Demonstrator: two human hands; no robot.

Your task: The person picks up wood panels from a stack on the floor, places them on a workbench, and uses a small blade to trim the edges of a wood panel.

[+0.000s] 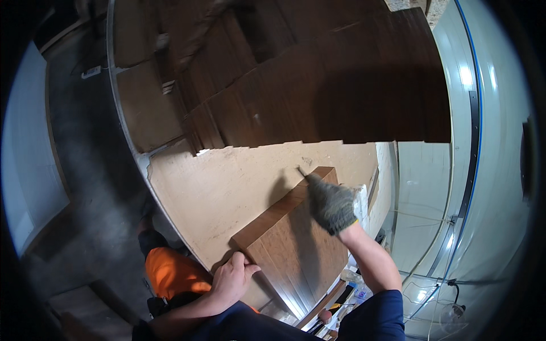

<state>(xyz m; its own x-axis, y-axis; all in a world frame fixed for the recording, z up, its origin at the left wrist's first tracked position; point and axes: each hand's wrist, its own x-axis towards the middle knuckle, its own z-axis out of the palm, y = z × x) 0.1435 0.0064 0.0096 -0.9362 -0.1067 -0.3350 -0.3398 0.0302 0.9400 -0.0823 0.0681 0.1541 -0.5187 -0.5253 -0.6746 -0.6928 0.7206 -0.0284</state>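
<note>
A stack of brown wooden planks [301, 238] lies slantwise on the pale worktable [219, 182] in front of me. My left hand [230, 278], bare, grips the stack's near left corner, thumb along the edge and fingers curled. My right hand [330, 204] wears a grey knit glove and is closed above the stack's far end. From its fist sticks a thin dark tool [302, 171], pointing away to the upper left; the rest is hidden in the glove, so its kind cannot be told. A shadow of the arm falls across the planks.
Dark brown planks [341, 85] in overlapping rows cover the table's far part. Glossy pale panels [421, 193] with cables stand at the right. Tools and a clear plastic item [357, 284] lie near my right elbow. Orange cloth [176, 273] is beside my left arm.
</note>
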